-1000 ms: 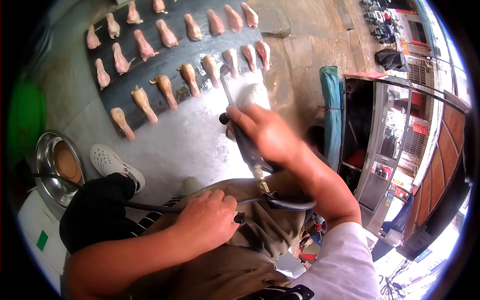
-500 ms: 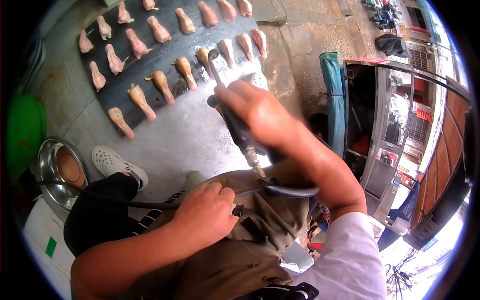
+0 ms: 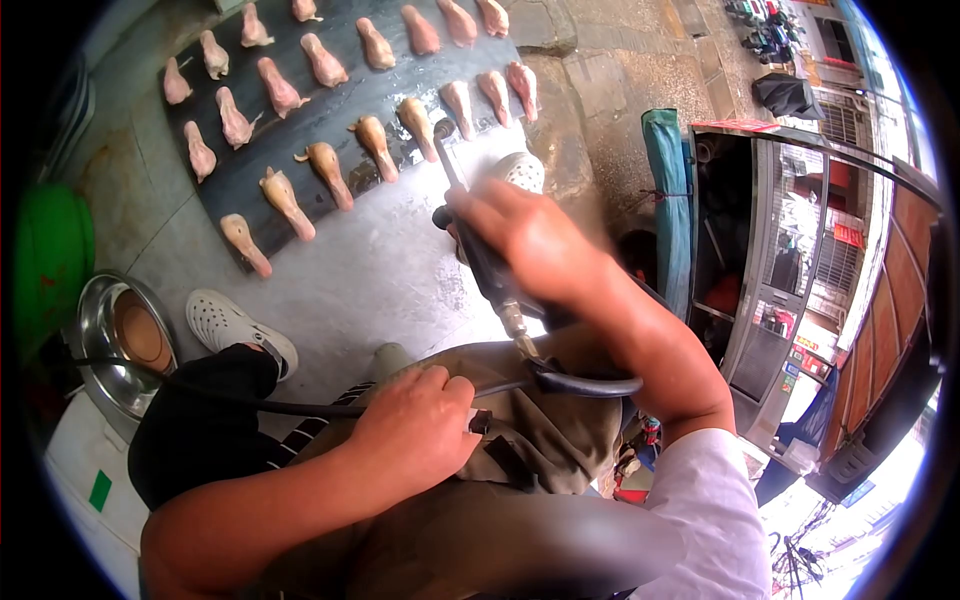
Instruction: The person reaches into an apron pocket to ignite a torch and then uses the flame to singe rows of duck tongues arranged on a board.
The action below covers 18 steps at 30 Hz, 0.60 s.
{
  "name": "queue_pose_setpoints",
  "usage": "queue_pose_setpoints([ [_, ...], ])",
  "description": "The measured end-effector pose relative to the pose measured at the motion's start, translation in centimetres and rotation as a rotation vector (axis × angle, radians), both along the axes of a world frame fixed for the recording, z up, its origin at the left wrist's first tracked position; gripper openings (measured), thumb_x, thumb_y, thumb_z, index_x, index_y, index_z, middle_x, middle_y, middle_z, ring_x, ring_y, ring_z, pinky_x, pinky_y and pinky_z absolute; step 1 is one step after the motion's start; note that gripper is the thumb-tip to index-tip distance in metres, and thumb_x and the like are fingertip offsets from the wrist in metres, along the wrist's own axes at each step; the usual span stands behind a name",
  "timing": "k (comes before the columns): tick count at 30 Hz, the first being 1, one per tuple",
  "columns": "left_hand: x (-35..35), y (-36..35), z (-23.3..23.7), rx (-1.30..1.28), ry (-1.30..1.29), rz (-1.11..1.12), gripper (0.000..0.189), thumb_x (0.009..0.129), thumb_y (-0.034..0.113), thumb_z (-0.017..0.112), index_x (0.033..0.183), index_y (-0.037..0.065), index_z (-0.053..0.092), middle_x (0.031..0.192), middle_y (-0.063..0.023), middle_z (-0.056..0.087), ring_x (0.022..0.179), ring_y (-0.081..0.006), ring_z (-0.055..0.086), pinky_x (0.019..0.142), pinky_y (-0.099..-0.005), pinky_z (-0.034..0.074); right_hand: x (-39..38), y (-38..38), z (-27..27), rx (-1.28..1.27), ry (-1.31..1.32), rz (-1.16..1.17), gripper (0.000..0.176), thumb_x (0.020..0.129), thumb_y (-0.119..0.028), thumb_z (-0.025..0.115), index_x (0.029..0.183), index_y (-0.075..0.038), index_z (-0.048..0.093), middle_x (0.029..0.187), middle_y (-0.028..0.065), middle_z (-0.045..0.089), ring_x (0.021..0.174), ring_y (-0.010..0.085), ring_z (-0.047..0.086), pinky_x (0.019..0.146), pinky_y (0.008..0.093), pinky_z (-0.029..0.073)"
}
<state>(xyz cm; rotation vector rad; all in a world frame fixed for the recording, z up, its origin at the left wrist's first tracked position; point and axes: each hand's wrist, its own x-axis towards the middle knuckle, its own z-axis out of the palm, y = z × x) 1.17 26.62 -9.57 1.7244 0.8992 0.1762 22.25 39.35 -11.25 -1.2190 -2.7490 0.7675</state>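
Observation:
My right hand (image 3: 525,235) is closed round the black handle of a torch (image 3: 485,265). The torch's metal nozzle points at a dark board (image 3: 335,125) on the ground, near a browned drumstick (image 3: 416,125). Several drumsticks lie on the board in rows. Those in the near row toward the left are yellow-brown, and the others, such as a pale drumstick (image 3: 457,105), look pink. A black hose (image 3: 300,408) runs across my lap, and my left hand (image 3: 415,420) is closed on it, beside a small dark fitting (image 3: 480,421). No flame is visible.
A steel bowl (image 3: 95,300) with a brown round thing inside stands at the left, beside a green container (image 3: 50,270). My shoe (image 3: 235,325) is on the grey floor. A glass-fronted cabinet (image 3: 790,250) and a teal rolled cloth (image 3: 665,200) stand at the right.
The torch and my right hand have shifted slightly right and down, so the nozzle no longer overlaps the browned drumstick. A blurred shape has appeared low over my lap.

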Motion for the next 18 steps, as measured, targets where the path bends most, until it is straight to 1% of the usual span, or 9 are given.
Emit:
queue_pose_setpoints([
  [9,-0.07,-0.14,0.07,0.006,-0.007,0.005,0.027,0.075,0.02,0.076,0.084,0.001,0.059,0.086,-0.0168,0.061,0.089,-0.0357,0.062,0.078,-0.0438,0.052,0.1,0.04,-0.1,0.016,-0.001,-0.013,0.03,0.086,-0.007,0.055,0.115,0.0,0.057,0.094,0.0162,0.057,0.089,0.0353,0.062,0.076,0.0429,0.053],
  [15,-0.11,-0.07,0.12,0.01,-0.005,0.002,0.027,0.075,0.019,0.076,0.084,0.002,0.059,0.086,-0.0169,0.061,0.088,-0.0357,0.062,0.078,-0.0438,0.052,0.41,0.03,-0.18,0.027,-0.018,-0.009,0.032,0.086,-0.007,0.055,0.117,-0.001,0.057,0.096,0.0168,0.058,0.089,0.0357,0.062,0.076,0.0431,0.052],
  [18,-0.1,-0.02,0.15,0.013,-0.015,0.019,0.027,0.075,0.02,0.076,0.085,0.002,0.059,0.087,-0.0167,0.061,0.089,-0.0355,0.062,0.079,-0.0438,0.052,0.35,0.31,-0.05,0.032,-0.008,-0.028,0.034,0.085,-0.006,0.057,0.119,-0.001,0.056,0.096,0.017,0.058,0.09,0.0367,0.061,0.076,0.0441,0.052],
])
